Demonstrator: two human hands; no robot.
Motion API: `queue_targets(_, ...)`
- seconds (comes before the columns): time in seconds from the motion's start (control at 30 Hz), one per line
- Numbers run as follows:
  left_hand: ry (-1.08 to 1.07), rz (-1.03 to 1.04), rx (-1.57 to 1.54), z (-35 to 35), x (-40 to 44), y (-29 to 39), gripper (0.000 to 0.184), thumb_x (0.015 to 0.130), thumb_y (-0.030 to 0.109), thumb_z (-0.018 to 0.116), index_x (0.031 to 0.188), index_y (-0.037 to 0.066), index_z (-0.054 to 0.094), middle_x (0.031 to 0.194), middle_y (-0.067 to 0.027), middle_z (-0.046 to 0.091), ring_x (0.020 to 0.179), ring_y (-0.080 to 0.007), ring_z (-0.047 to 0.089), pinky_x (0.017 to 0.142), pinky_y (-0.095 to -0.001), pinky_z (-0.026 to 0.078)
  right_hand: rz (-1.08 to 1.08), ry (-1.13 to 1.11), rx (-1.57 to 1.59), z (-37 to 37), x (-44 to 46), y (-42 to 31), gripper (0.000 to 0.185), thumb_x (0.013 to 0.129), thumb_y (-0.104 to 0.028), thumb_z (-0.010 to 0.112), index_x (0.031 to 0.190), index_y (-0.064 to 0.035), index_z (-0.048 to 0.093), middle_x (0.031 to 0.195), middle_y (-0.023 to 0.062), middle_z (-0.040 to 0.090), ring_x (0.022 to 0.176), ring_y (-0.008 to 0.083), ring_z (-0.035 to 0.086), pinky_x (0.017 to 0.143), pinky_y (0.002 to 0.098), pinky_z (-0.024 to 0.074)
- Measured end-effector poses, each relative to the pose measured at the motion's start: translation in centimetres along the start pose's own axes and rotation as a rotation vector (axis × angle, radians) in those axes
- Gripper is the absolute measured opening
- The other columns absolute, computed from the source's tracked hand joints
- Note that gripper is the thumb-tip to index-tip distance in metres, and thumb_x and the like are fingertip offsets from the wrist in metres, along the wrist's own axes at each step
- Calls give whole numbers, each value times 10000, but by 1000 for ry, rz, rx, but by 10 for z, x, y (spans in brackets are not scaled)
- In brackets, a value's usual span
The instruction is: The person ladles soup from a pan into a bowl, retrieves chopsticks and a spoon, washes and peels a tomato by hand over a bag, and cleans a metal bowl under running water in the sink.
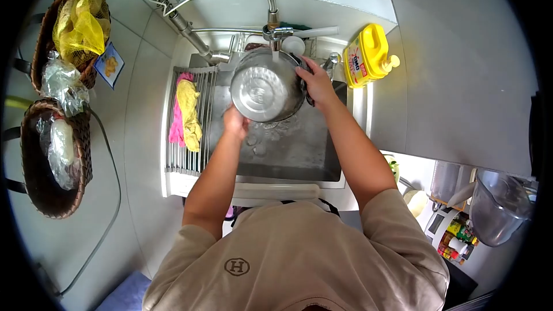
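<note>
A metal pot (pixel 262 89) is tipped over the sink (pixel 288 158), its round base facing me. My right hand (pixel 317 83) is closed around the dark handle on the pot's right side. At the pot's lower left edge, my left hand (pixel 235 122) grips the pot, with some of its fingers hidden behind it. Just above the pot is the faucet (pixel 275 31), and water appears to run from it onto the metal. Wet patches show on the sink floor below.
On the left, a roll-up rack (pixel 193 161) carries a yellow cloth (pixel 189 112) and a pink cloth (pixel 176 121). A yellow detergent jug (pixel 368 57) stands right of the sink. Two woven baskets (pixel 83 181) hang at far left. A clear pitcher (pixel 498 207) is at lower right.
</note>
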State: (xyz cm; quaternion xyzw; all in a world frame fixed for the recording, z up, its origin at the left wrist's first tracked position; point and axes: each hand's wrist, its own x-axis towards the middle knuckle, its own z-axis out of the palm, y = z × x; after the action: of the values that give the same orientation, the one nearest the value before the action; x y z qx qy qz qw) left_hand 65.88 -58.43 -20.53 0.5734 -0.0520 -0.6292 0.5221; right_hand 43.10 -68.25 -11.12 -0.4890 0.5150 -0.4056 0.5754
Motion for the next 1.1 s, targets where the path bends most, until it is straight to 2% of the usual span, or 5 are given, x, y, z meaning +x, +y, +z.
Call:
queue_targets(0.4,-277,1523,1467,67,-101,56,246,761,302,724,866,95,642,641,-20,567,533,-137,549,529,-287,441,602,-250,249,10,-32,-31,469,870,-377,618,1104,28,609,1007,90,642,851,168,603,764,299,474)
queue_targets(0.6,-299,1502,1406,55,-125,67,379,732,344,731,999,97,621,1006,-65,603,1050,-274,542,900,-370,406,44,6,-303,2,-35,17,422,713,-103,634,1117,12,595,987,107,663,886,183,630,802,286,474)
queue_targets(0.7,314,1151,664,38,-89,28,552,781,334,700,1222,79,487,1179,-114,542,1233,-322,397,1026,-432,294,-37,129,-198,6,-43,9,416,726,-114,644,1122,6,594,1005,111,664,895,179,627,811,282,471)
queue_targets(0.8,-207,-26,-121,19,-78,28,645,852,328,605,1350,30,326,1312,-190,465,1157,-314,511,955,-442,431,-73,140,-158,10,-45,10,429,725,-148,687,1119,-6,596,994,109,664,879,185,627,807,294,474)
queue_targets(1.1,-317,-120,-120,15,-77,19,507,912,384,498,1262,21,447,1207,-139,570,1068,-256,590,860,-405,504,-525,-9,-502,15,-48,-60,309,761,-193,703,1035,-83,611,1012,131,579,928,283,592,796,344,478)
